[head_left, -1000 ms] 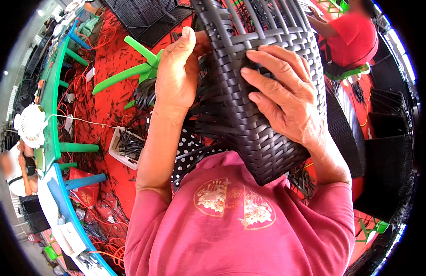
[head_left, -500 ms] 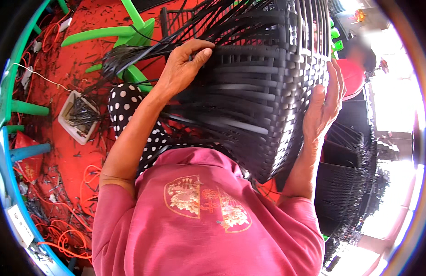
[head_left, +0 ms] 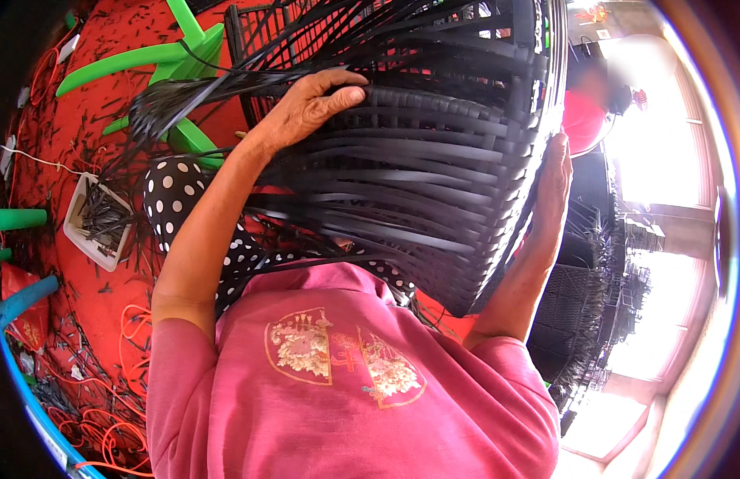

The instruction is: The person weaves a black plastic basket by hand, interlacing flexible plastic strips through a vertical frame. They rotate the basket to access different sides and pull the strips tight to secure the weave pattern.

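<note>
A large black woven basket of flat plastic strips stands tilted over my lap, its many long loose strips trailing to the left. The fingers of my left hand curl over a wrapped, rounded bar on its near face, with the thumb on top; the fingertips are hidden. On the basket's right outer side my right hand lies flat with its fingers stretched up along the weave. Part of that hand is seen edge-on, against bright glare.
A green stool lies tipped on the red floor, among strip scraps. Left of my knee sits a white bin of cut strips. Orange cords coil at lower left. Dark woven pieces stack at right, near another person.
The basket has turned, showing more of its strip-covered near face and less of its right side. My right hand has turned edge-on. The whole view has shifted, moving floor things leftward.
</note>
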Available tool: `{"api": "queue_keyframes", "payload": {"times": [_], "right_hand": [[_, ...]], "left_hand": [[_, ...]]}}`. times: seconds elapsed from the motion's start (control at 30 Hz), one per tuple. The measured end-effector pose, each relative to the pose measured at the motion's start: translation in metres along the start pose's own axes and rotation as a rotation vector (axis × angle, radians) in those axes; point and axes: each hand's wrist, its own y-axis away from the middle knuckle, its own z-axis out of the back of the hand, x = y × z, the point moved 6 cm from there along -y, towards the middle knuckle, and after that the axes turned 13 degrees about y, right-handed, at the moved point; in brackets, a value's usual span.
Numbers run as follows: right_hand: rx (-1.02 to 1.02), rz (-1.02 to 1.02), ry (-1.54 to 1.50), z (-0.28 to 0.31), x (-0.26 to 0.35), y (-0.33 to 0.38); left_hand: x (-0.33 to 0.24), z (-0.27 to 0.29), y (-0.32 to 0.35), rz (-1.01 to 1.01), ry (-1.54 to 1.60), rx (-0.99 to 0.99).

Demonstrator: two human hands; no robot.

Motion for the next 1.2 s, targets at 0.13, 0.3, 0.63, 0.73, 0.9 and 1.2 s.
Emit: {"api": "queue_keyframes", "payload": {"times": [0.13,0.3,0.63,0.73,0.9,1.2], "right_hand": [[0.052,-0.136,-0.009,0.001,-0.017,-0.004],[0.057,-0.227,-0.091,-0.002,-0.017,-0.014],[-0.020,-0.292,-0.195,-0.003,-0.019,-0.019],[-0.006,-0.263,-0.231,-0.003,-0.035,-0.023],[0.024,-0.309,-0.420,0.005,-0.056,-0.015],[-0.103,-0.275,0.034,0.031,-0.089,-0.009]], "left_hand": [[0.020,0.005,-0.009,0.121,-0.009,0.012],[0.034,0.012,-0.021,0.049,-0.205,-0.058],[0.051,0.011,-0.030,-0.024,-0.278,-0.244],[0.048,0.009,-0.025,-0.037,-0.291,-0.265],[0.031,-0.008,-0.033,-0.197,-0.320,-0.326],[-0.004,-0.041,-0.038,-0.090,-0.508,-0.311]]}}
